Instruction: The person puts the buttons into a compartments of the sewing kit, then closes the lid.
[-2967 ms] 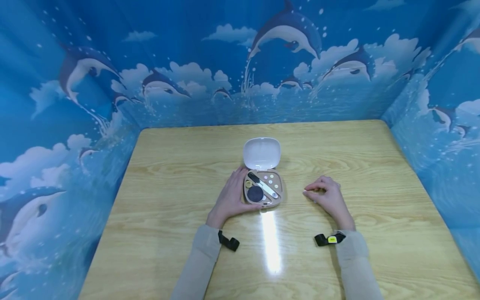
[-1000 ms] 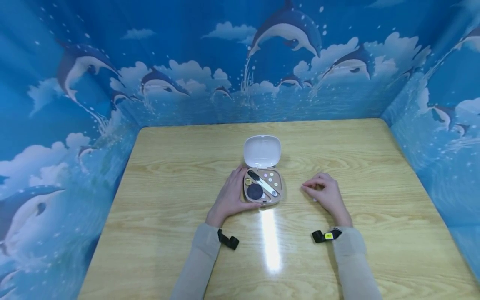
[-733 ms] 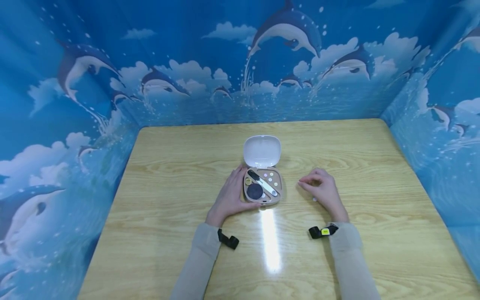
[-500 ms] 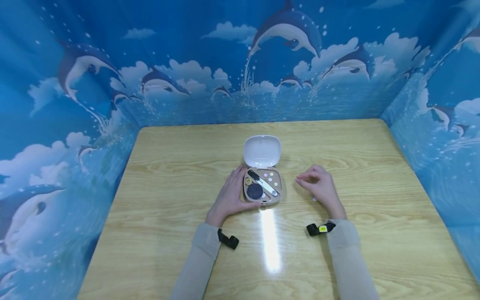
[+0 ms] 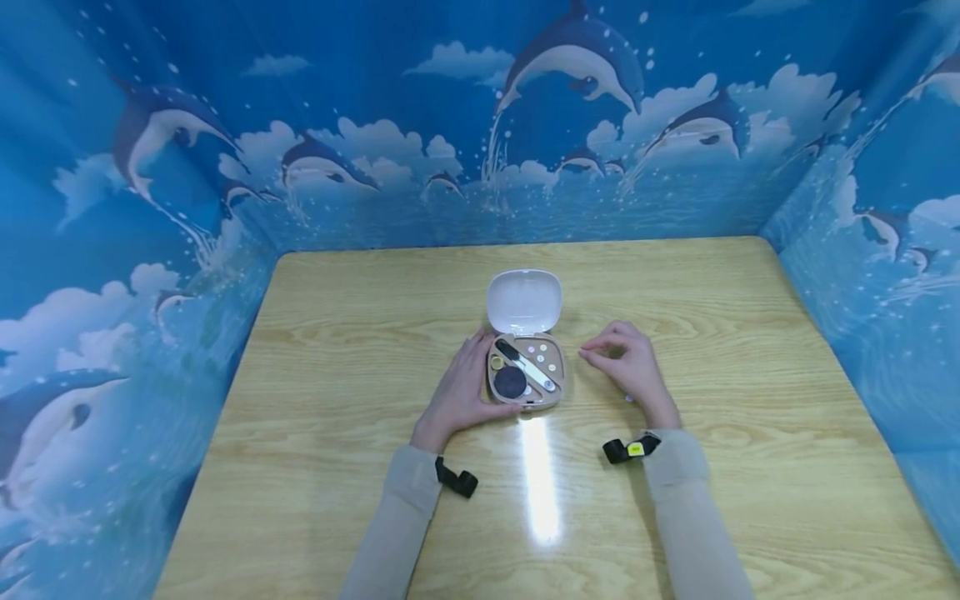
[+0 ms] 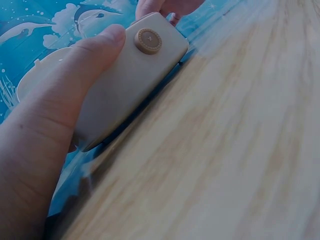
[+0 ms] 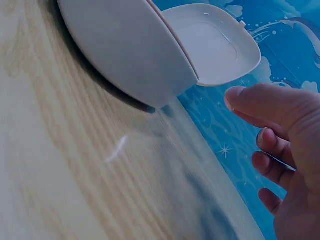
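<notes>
My left hand [image 5: 459, 396] grips a beige sewing box [image 5: 562, 379] by its left side, with the thumb along the front near a round clasp [image 6: 148, 41]. The white lid [image 5: 524, 302] stands raised at the back. Inside lie several small buttons [image 5: 552, 367], a white tool with a black end [image 5: 528, 367], a dark round piece [image 5: 510, 382] and a gold ring-shaped piece [image 5: 497, 362]. Just right of the box, my right hand [image 5: 628, 362] pinches a small button between thumb and forefinger; the fingertips hide it.
A small pale button [image 5: 628, 398] lies on the wooden table [image 5: 337, 333] beneath the right wrist side. A dolphin-printed blue curtain [image 5: 420, 200] encloses the table's back and sides. Light glares off the tabletop in front of the box.
The pale button at the right fingertips was picked up off the table. My right hand has since moved left and away from me toward the box. The left hand keeps its hold.
</notes>
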Tool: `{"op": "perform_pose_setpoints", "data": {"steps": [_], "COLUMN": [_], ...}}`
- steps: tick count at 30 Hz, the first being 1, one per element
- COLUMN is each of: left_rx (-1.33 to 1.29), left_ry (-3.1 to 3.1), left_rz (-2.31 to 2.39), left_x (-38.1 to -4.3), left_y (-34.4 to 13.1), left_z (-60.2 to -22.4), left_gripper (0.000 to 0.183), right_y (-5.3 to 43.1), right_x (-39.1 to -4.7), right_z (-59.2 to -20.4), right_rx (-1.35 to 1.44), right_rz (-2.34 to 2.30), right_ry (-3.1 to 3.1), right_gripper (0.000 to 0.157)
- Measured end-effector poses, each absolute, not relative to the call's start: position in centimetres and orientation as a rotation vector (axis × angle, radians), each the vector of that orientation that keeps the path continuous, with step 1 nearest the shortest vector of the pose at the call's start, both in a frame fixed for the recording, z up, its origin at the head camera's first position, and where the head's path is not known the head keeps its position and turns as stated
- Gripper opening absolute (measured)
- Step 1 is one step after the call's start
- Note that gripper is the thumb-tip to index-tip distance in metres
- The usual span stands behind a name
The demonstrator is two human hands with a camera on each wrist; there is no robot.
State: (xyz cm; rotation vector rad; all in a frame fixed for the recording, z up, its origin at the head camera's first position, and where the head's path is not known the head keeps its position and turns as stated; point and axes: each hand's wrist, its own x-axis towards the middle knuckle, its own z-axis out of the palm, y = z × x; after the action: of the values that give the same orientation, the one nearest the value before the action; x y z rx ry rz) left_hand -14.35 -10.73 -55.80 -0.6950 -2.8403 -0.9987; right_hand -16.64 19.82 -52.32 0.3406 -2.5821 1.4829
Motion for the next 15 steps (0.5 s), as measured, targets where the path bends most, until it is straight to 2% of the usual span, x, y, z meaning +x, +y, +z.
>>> {"op": "perform_pose_setpoints", "data": {"steps": [15], "left_rx": [-0.671], "left_ry": [-2.853], "left_rz": [-1.015], "left_x": [-14.3], "left_y": [-10.6], "left_z": [-55.8], "left_gripper": [0.13], "right_y": [17.7], "right_x": [-17.3], "right_z": [-52.0], "right_rx": [0.408], "right_rz": [1.518], "right_ry": [-2.597], "right_gripper": [0.01]}}
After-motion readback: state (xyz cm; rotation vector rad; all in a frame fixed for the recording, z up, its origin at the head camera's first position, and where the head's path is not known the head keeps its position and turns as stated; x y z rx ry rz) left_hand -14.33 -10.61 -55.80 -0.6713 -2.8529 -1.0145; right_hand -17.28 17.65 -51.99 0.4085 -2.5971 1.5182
